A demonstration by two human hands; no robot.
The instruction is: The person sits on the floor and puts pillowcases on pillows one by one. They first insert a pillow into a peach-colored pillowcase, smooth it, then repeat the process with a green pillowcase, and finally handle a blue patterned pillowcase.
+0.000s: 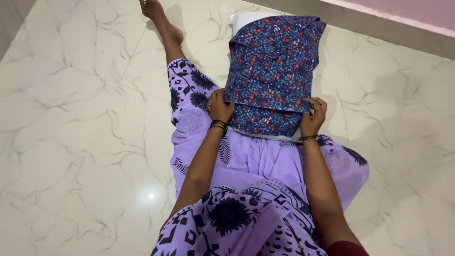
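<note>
A: Starting at the left, it's all pale marble floor (71, 118), grey veins running through it, a small glint of light on the tiles.

B: And moving in, a bare foot (159, 16) stretched out at the top, the leg under a lilac dress (246, 161) with dark flower prints.

A: Now the left hand (220, 106), dark bangles at the wrist, fingers curled tight over the left edge of the cloth.

B: That cloth is a blue cover (272, 71) with small red flowers, lying over a white pillow (241, 19) on the person's lap and leg. Only a white corner at the top and a sliver at the bottom show.

A: Across to the right hand (313, 116), thin bangle on the wrist, fingers bent and pinching the cover's right edge.

B: Both hands on the near end, then, one on each side.

A: And far right, more marble, with a pink wall (403, 12) along the top corner.
</note>
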